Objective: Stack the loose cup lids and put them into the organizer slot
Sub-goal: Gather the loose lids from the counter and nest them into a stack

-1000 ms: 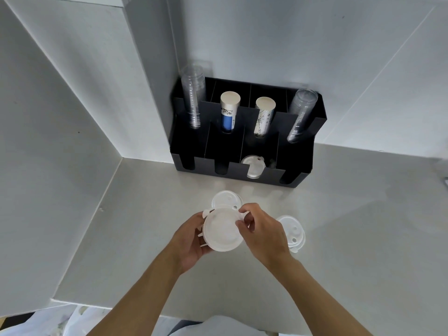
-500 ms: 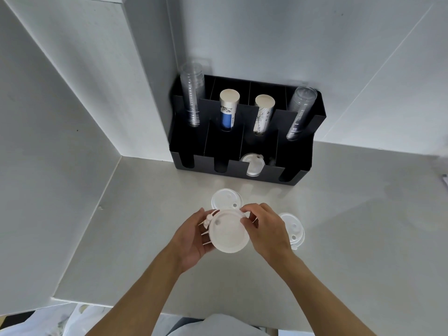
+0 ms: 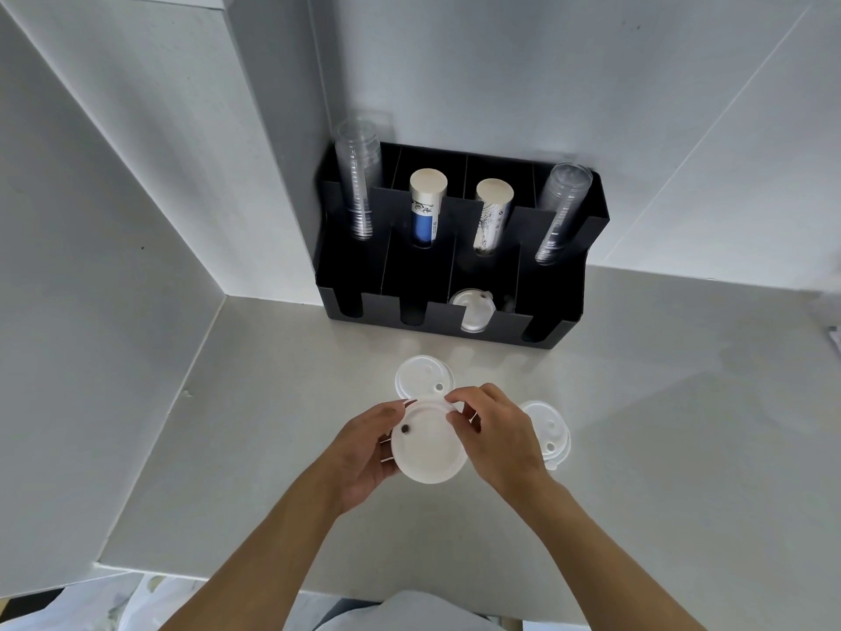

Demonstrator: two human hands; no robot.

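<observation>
Countertop [image 3: 637, 425]: both hands grip lid stack [image 3: 430, 446], underside up.

4 lid piles [image 3: 430, 444], 4 cup stacks [image 3: 358, 175], 1 organizer [image 3: 564, 311], 2 hands [image 3: 364, 453].

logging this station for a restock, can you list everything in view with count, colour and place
organizer: 1, black, back of counter against wall
clear cup stacks: 2, transparent, organizer's far left and far right rear slots
paper cup stacks: 2, white with print, middle rear slots
lids in slot: count unclear, white, front slot third from left
loose lids on counter: white, one pile behind the hands, one right of them, count per pile unclear
held lids: white, between both hands
counter: 1, light grey
left hand, right hand: holding lids
</observation>
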